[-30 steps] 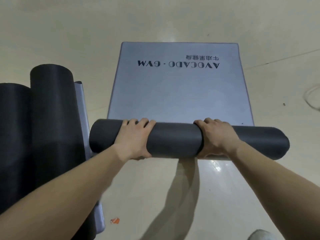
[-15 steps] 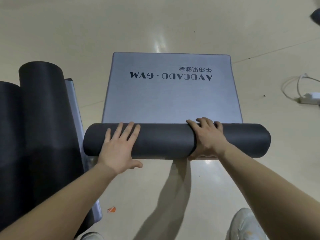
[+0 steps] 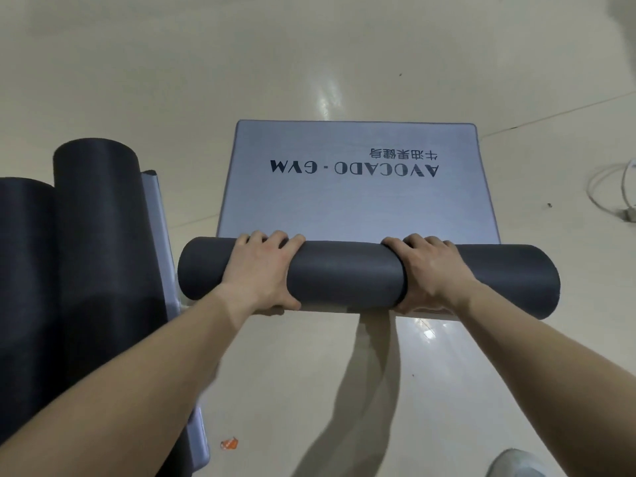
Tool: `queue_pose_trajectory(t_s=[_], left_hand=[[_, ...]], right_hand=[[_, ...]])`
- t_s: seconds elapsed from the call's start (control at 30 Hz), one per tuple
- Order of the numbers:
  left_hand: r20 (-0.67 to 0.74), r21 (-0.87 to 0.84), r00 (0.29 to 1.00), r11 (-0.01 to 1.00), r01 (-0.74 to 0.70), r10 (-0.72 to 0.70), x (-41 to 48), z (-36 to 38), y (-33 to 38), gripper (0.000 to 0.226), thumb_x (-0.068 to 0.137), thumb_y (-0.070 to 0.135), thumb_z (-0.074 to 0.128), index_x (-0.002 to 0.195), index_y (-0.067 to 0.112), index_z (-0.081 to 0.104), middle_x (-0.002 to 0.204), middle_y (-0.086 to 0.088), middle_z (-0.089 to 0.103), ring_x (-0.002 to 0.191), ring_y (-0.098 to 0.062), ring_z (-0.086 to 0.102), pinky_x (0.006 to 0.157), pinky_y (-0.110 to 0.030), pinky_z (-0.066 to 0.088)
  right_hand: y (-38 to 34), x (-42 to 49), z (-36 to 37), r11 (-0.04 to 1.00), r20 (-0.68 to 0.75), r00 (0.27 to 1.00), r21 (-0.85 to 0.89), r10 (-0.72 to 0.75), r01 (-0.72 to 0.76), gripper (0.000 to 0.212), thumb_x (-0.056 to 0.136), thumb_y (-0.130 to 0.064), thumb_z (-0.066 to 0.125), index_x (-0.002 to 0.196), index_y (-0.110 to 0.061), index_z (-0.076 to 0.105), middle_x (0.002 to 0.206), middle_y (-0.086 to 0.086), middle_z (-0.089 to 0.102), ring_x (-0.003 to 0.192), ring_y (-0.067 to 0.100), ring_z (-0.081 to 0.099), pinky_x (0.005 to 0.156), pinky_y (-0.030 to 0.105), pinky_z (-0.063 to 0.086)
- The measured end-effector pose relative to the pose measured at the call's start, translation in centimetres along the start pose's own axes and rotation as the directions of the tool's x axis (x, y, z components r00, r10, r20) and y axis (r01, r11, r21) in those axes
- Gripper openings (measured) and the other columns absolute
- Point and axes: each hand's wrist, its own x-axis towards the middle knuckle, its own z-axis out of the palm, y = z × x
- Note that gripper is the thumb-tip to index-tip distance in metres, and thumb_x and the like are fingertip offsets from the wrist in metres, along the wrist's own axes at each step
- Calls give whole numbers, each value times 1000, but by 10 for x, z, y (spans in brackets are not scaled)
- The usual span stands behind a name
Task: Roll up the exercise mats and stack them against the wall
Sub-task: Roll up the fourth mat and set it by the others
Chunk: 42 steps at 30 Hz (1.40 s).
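Observation:
A grey exercise mat printed "AVOCADO · GYM" lies flat on the floor ahead, its near end wound into a dark roll lying crosswise. My left hand grips the roll left of its middle, fingers curled over the top. My right hand grips it right of the middle the same way. At the left, two dark rolled mats lie side by side, the inner one with a grey flap loose beside it.
The floor is glossy beige tile. A white cable with a plug lies at the right edge. A small orange scrap sits near the bottom left. A grey shoe shows at the bottom right.
My left hand, which lay flat with spread fingers half a second ago, has curled round the roll again. The roll has advanced a little along the mat.

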Motion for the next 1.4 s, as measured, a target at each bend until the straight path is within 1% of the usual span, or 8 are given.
queue_pose_trajectory(t_s=[0.17,0.37,0.47,0.57,0.8,1.0,1.27,1.4], left_hand=[[226,-78,968,992,-94,110,-52,8,19,113,50,82,73,145,38,30,129,6,55,108,-26,56,93,-44,47],[359,-152,932,988,10,46,-35,-16,17,117,50,78,82,150,43,33,133,10,56,121,-22,56,97,-44,49],[115,-92,986,987,134,-123,-65,-1,25,111,68,84,65,158,42,16,166,2,26,150,-30,27,119,-52,27],[125,-67,983,987,144,-135,-85,18,33,134,68,85,64,159,33,-21,170,-3,-18,156,-37,-12,123,-61,2],[157,-216,988,976,41,-6,1,0,-13,135,54,86,70,161,39,3,170,6,12,157,-27,9,124,-58,10],[-44,-15,999,1000,26,-26,7,9,-2,125,49,84,70,152,34,19,153,4,40,136,-29,42,113,-54,32],[237,-77,965,992,-96,112,-67,15,22,114,51,81,70,145,36,26,134,3,51,116,-28,53,99,-49,43],[366,-219,922,975,-44,124,-44,-3,12,123,41,84,75,148,39,33,133,8,58,117,-22,58,98,-45,48]], right_hand=[[-7,-49,17,996,195,978,63,-69,58,114,46,-75,76,145,-49,25,130,-11,54,113,20,57,105,47,43],[-35,-90,64,998,-167,984,-21,63,-67,126,53,-62,82,156,-29,17,149,9,41,138,33,36,117,55,24],[-20,-60,34,999,-55,998,35,31,-29,124,48,-70,78,152,-36,21,143,1,44,133,27,40,113,51,26],[-15,-36,9,997,68,997,67,45,-49,130,44,-74,81,152,-44,16,153,4,32,143,27,28,116,54,22],[-22,-27,44,988,-285,955,-106,81,-116,130,51,-55,86,157,-29,15,154,14,35,144,36,29,116,61,18],[-1,15,-1,995,-126,992,-100,-1,-11,126,42,-82,73,147,-38,20,131,2,48,122,30,47,106,52,34],[-22,-70,32,999,63,997,30,-35,34,126,44,-85,69,150,-41,19,137,-5,46,129,23,45,113,50,28],[-33,-107,59,999,-52,998,9,46,-46,148,44,-87,74,161,-31,3,166,9,18,155,31,12,122,58,3]])
